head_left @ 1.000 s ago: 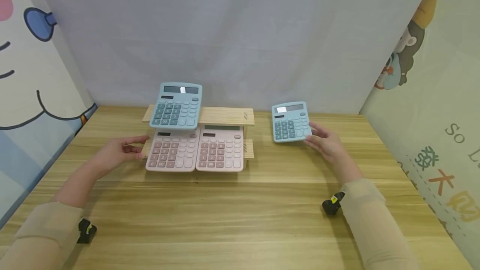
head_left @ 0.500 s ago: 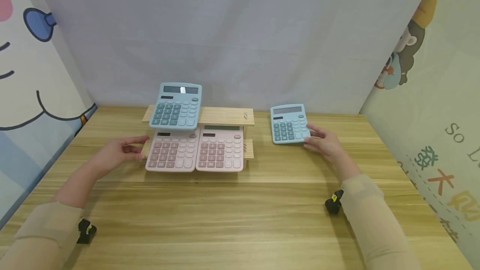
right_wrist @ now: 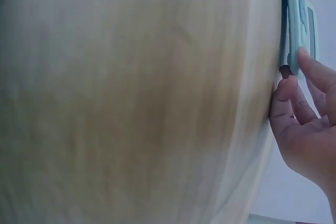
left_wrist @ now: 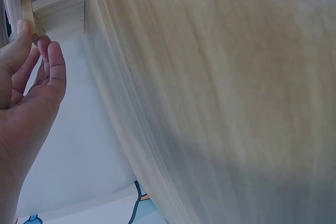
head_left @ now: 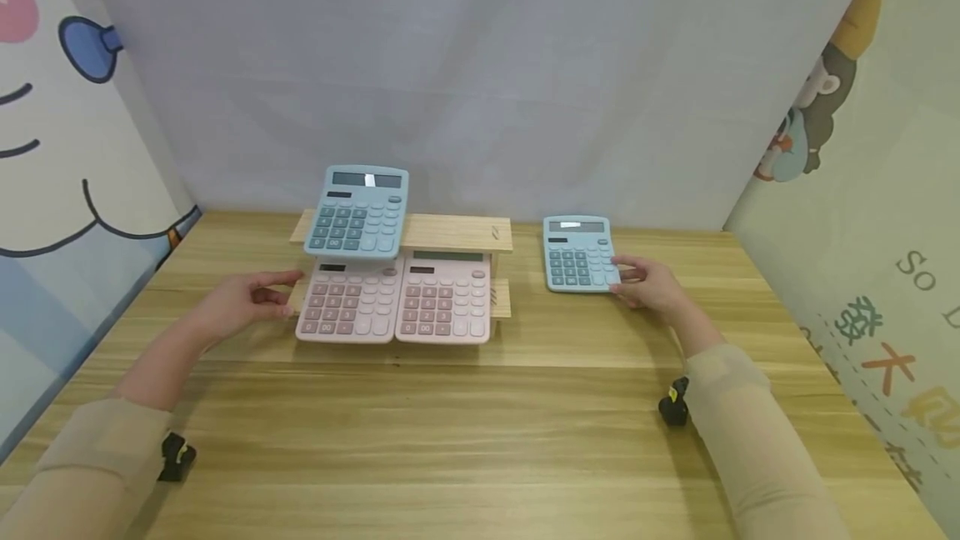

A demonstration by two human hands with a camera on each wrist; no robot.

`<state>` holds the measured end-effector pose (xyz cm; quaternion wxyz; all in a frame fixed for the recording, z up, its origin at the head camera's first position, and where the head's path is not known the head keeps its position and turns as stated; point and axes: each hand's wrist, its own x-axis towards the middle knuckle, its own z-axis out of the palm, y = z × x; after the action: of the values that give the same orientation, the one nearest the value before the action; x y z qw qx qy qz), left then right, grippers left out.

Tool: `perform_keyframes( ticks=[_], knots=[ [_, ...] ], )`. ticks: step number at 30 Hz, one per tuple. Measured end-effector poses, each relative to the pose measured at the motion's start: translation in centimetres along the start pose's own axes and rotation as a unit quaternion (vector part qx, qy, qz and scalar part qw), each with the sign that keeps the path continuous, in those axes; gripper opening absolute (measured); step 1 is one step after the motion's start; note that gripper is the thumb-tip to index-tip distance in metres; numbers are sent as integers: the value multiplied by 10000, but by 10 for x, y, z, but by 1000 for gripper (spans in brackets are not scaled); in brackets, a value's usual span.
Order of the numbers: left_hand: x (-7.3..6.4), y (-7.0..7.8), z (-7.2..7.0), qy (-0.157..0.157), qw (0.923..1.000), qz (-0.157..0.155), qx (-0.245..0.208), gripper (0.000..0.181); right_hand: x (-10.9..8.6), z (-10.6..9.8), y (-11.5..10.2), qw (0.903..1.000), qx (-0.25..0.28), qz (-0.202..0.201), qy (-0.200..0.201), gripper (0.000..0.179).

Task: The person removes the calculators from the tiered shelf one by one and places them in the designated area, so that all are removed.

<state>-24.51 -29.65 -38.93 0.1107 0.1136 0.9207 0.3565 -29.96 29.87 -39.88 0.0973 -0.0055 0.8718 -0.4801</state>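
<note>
My left hand [head_left: 243, 307] pinches the left end of the lower shelf of a two-tier wooden rack [head_left: 457, 232]; in the left wrist view the thumb and fingertips meet at the wood [left_wrist: 60, 11]. On the upper shelf's left side leans a blue calculator [head_left: 358, 211]. Two pink calculators [head_left: 348, 302] stand side by side on the lower shelf, their tops partly covered. Right of the rack, my right hand [head_left: 648, 283] pinches a second blue calculator [head_left: 579, 254] by its lower right edge. In the right wrist view its edge [right_wrist: 296, 30] shows, thumb on top and fingers below.
The rack and calculators stand toward the back of a wood-grain table [head_left: 420, 440]. A pale grey cloth [head_left: 480, 90] hangs behind it. Printed panels flank both sides, the left one [head_left: 45, 148] with a cartoon and the right one [head_left: 885, 215] with lettering.
The right-hand blue calculator has come slightly nearer and turned straighter, with the right hand following. The left hand still pinches the rack. The head view has shifted slightly.
</note>
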Motion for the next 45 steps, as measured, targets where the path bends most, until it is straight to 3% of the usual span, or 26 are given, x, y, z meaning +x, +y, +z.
perform_keyframes(
  ticks=[11, 27, 33, 39, 45],
  knots=[
    [-1, -1, -1, 23, 9999, 150, 13, 66, 2, 5, -5, 9979, -644, -71, 4, 57],
    [0, -1, 0, 17, 9999, 109, 20, 68, -3, 1, -11, 9975, -683, -112, 156, 61],
    [1, -5, 0, 28, 10000, 88, 6, 69, -11, -6, -20, 9966, -806, -95, 126, 61],
    [0, -5, 1, 8, 10000, 71, -18, 71, -17, -11, -29, 9956, -836, -343, 242, 57],
    [-1, -2, -1, -25, 10000, 62, 25, 67, -25, -15, -49, 9958, -744, -417, 342, 58]
  ],
)
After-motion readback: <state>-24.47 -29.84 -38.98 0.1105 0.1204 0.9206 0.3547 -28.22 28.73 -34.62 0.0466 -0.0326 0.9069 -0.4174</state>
